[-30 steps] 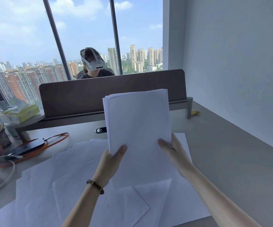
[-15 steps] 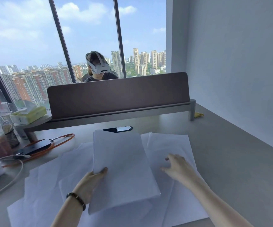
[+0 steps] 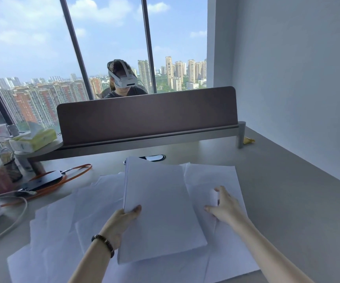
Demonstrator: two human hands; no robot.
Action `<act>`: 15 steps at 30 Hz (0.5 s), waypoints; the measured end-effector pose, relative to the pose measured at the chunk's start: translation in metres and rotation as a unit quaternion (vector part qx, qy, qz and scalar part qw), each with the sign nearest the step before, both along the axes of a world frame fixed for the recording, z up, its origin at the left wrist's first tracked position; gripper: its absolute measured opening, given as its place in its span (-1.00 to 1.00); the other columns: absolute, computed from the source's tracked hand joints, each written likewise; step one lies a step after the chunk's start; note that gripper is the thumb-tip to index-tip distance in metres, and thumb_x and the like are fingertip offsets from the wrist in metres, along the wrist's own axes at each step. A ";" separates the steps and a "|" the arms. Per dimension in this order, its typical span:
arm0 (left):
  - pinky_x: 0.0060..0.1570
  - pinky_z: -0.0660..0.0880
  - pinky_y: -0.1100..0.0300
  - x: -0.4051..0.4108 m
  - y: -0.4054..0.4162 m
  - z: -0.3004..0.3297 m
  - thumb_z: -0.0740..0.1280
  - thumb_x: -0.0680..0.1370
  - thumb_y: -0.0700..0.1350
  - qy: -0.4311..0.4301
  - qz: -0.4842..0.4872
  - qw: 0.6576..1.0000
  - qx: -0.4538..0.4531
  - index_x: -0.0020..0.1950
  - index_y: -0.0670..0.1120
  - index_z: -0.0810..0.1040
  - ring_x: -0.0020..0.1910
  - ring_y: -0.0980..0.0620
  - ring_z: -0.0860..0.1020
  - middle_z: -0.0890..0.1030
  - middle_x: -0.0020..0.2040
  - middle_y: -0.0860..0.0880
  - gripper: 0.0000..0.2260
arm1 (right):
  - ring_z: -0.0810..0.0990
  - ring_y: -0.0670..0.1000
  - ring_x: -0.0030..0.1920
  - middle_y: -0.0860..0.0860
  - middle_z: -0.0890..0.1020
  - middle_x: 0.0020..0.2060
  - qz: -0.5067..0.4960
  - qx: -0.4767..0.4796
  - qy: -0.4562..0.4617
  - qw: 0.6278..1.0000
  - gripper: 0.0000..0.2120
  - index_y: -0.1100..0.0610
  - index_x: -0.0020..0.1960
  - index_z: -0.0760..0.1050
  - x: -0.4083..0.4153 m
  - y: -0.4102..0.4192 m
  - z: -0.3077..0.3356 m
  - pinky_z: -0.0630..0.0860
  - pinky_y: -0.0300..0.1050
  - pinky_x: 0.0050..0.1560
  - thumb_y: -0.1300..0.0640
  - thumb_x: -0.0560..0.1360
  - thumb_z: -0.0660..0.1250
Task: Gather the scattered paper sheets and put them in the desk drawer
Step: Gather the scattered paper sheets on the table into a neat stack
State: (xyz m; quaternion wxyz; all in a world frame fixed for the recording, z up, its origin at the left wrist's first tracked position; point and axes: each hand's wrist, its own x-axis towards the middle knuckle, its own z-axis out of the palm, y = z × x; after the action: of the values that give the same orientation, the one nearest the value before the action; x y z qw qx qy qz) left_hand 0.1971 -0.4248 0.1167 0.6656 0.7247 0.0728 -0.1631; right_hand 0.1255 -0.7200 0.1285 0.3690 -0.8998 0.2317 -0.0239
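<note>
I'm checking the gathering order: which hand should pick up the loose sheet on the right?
Right hand: probably best, already pinching that loose sheet. The left hand holds the paper stack.

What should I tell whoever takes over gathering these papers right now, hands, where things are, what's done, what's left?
Left hand grips the gathered stack of sheets at its left edge, above the desk.
Right hand is pinching up a loose sheet on the right of the desk.
Done: part of the paper is stacked.
Left: more loose sheets lie spread under and left of the stack; collect them all, then put them in the drawer, which is not in view.
</note>
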 end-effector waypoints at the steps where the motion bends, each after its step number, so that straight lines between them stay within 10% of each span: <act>1: 0.00 0.62 -0.11 0.001 -0.001 0.000 0.40 0.57 -0.11 0.000 0.002 1.000 0.000 0.09 -0.23 0.66 -0.04 -0.25 0.68 0.73 -0.03 -0.24 -0.79 | 0.50 0.17 0.31 0.12 0.55 0.25 -0.003 -0.002 0.005 1.000 -0.28 0.09 0.51 0.21 0.000 -0.001 -0.002 0.46 -0.10 0.03 0.00 0.46 0.47; 7: 0.10 0.58 -0.20 0.002 -0.004 0.003 0.42 0.56 -0.09 0.003 -0.003 1.000 0.001 0.13 -0.25 0.64 0.03 -0.28 0.66 0.70 0.04 -0.28 -0.74 | 0.52 0.11 -0.05 0.00 0.49 -0.23 -0.018 0.016 -0.034 0.999 -0.32 0.22 0.49 0.21 0.003 -0.008 -0.009 0.45 -0.04 -0.12 0.12 0.48 0.45; 11: 0.10 0.57 -0.21 0.004 0.006 0.013 0.41 0.56 -0.11 0.001 -0.005 1.000 -0.006 0.13 -0.26 0.64 0.04 -0.31 0.65 0.68 0.08 -0.32 -0.75 | 0.51 0.11 -0.21 0.02 0.45 -0.36 -0.064 -0.022 -0.081 0.994 -0.86 0.15 -0.18 0.45 0.006 -0.039 0.002 0.28 -0.06 -0.29 0.15 0.49 0.39; 15: 0.14 0.54 -0.15 0.001 0.008 0.017 0.39 0.57 -0.15 -0.009 -0.007 1.000 0.000 0.11 -0.27 0.65 -0.01 -0.24 0.64 0.68 0.08 -0.31 -0.78 | 0.40 0.10 -0.27 0.04 0.37 -0.34 -0.050 -0.117 -0.007 0.992 -0.68 0.13 -0.28 0.24 0.015 -0.066 0.008 0.20 -0.06 -0.34 0.09 0.60 0.23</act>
State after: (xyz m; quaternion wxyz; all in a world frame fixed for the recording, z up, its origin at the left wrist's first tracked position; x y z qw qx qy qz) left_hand 0.1979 -0.4168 0.1334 0.6653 0.7264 0.0613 -0.1614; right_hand 0.1405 -0.7862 0.1361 0.2617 -0.9238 0.2691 -0.0758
